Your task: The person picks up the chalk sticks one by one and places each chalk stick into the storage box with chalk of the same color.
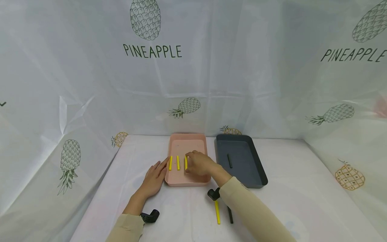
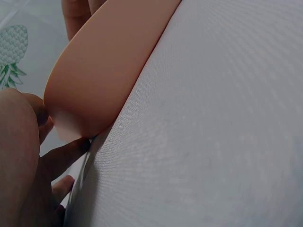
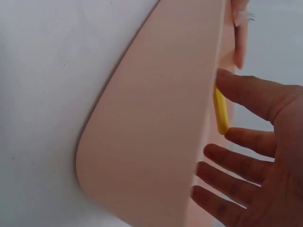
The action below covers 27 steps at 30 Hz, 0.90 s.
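Observation:
In the head view my right hand (image 1: 198, 163) is over the pink tray (image 1: 187, 182). Its thumb and index finger pinch a yellow stick (image 3: 221, 113) by its two ends, as the right wrist view shows; the other fingers are spread. Two more yellow sticks, a left one (image 1: 170, 163) and a middle one (image 1: 178, 162), lie roughly parallel in the same tray. Against the tray's left side rests my left hand (image 1: 154, 179), its fingers extended and touching the wall. The left wrist view shows its fingers (image 2: 68, 156) at the tray's corner.
To the right stands a dark grey tray (image 1: 260, 169) holding one dark stick (image 1: 229, 160). Nearer me, a yellow stick (image 1: 217, 212) and a dark stick (image 1: 230, 215) lie on the white cloth, partly under the right forearm. A pineapple-print curtain (image 1: 235, 74) hangs behind.

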### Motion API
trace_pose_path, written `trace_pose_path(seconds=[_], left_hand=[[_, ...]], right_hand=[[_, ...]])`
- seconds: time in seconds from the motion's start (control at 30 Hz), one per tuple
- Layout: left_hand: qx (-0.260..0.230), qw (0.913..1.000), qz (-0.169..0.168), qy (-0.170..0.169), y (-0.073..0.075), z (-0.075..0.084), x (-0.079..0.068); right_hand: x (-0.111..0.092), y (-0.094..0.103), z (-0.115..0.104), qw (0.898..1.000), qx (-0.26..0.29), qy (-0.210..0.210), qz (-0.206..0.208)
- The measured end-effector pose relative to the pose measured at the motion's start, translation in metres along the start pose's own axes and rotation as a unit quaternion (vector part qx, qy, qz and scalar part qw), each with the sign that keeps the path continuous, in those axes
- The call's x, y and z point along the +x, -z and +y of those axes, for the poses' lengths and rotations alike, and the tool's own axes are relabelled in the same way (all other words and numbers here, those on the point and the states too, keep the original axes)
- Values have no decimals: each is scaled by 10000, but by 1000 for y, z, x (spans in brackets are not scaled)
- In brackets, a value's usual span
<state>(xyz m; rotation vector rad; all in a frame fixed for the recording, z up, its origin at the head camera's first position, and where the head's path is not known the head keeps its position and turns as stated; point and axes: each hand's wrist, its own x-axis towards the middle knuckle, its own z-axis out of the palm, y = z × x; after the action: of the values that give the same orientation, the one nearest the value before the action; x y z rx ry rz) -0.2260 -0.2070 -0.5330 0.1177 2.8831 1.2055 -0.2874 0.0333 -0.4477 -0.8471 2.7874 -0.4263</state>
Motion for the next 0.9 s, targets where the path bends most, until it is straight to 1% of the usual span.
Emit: trace_pose_path(seconds=[0.27,0.6,0.9], left_hand=[[59,10000,19,41,-1,1,1],[24,10000,44,20,-2,0,1],[30,10000,10,47,-1,0,2]], right_hand=[[10,-7,3,9999,-74,3,92],[17,-13,3,9995,-134,-228,143],[23,-17,5,9989,-387,-270,83]])
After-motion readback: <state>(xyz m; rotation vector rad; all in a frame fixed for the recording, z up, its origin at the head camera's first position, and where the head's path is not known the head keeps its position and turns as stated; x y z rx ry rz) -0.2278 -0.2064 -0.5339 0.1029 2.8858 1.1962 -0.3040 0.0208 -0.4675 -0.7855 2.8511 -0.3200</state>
